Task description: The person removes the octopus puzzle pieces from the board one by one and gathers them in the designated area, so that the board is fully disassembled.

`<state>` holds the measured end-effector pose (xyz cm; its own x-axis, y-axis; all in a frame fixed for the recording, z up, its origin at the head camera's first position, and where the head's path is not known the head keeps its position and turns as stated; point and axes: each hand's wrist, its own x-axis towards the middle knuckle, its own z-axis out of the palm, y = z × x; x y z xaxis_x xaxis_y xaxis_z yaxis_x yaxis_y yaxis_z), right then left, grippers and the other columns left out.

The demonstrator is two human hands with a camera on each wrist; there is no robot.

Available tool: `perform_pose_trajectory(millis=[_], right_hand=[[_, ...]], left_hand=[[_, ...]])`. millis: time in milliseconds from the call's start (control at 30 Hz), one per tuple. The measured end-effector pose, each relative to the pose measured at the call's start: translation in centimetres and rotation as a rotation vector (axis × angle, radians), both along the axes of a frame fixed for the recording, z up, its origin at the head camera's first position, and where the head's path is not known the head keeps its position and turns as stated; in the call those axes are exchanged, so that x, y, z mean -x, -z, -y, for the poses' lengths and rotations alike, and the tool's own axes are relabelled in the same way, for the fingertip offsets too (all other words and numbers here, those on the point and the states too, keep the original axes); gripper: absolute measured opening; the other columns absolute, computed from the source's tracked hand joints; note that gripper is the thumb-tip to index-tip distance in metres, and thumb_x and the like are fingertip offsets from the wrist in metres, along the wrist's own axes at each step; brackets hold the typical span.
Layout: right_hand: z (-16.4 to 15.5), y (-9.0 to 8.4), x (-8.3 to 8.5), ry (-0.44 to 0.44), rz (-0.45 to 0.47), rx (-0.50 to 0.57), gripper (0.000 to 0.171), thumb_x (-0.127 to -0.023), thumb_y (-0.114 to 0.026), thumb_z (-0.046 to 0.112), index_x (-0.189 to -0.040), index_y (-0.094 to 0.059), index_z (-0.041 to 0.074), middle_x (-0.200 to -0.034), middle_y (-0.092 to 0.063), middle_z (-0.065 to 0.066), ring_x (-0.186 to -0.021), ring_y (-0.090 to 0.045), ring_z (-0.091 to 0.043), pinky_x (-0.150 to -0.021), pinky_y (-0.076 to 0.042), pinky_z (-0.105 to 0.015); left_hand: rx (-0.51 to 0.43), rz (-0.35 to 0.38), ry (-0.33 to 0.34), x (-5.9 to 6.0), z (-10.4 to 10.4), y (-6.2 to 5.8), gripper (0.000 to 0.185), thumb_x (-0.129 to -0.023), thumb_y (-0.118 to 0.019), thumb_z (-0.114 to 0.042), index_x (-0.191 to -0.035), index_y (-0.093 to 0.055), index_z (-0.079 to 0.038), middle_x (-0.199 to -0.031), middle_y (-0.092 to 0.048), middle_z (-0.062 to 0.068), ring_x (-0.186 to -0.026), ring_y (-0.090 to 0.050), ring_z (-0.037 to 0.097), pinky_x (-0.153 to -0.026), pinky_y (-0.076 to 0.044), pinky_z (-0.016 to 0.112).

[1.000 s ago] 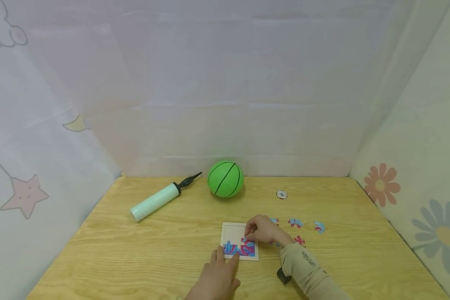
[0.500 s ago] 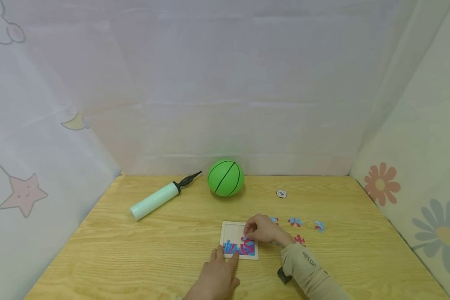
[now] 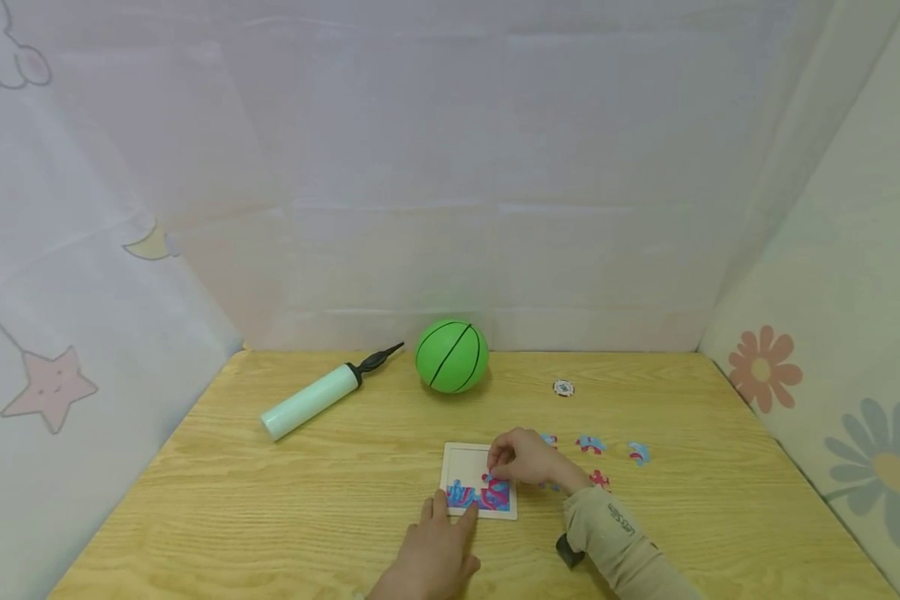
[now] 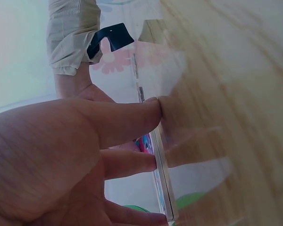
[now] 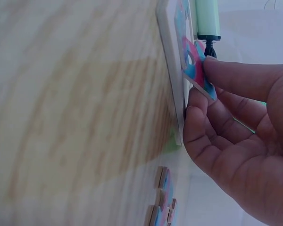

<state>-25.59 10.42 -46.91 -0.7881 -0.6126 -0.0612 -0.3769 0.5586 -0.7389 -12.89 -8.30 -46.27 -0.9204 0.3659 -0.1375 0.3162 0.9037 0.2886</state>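
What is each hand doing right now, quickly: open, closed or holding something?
Left hand: open, fingers touching the puzzle frame.
Right hand: closed, pinching a puzzle piece between thumb and fingers.

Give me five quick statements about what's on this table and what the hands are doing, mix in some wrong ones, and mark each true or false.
1. The right hand pinches a puzzle piece. True.
2. Pieces cover the whole tray. False: the tray's pale bottom shows beyond the pieces at its near side.
3. The left hand touches the tray. True.
4. In the head view, the pump lies to the right of the ball. False: the pump lies to the left of the ball.
5. The round chip is in the left hand. False: the chip lies on the table.
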Motion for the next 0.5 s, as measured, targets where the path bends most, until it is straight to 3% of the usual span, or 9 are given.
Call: perform_pose_trajectory(millis=[367, 500], right_hand=[[0.04, -0.18, -0.04, 0.004, 0.013, -0.008, 0.004, -0.085, -0.069, 0.004, -0.082, -0.067, 0.006, -0.072, -0.062, 0.003, -0.067, -0.055, -0.011, -0.061, -0.045, -0.026], [-0.05, -0.08, -0.09, 0.004, 0.011, -0.003, 0.005, -0.085, -0.069, 0.005, -0.082, -0.067, 0.007, -0.072, -0.062, 0.003, -0.066, -0.054, -0.010, -0.061, -0.044, -0.025]], left_hand=[[-0.029, -0.024, -0.002, -0.23, -0.05, -0.19, 0.067, -0.082, -0.073, -0.035, -0.139, -0.048, -0.010, -0.135, -0.039, 0.037, -0.122, -0.041, 0.053, -0.082, -0.048, 0.060], [0.015, -0.022, 0.008, -0.25, -0.31, 0.03, 0.066, -0.084, -0.071, -0.036, -0.143, -0.045, -0.019, -0.136, -0.037, 0.037, -0.122, -0.040, 0.053, -0.081, -0.049, 0.060]])
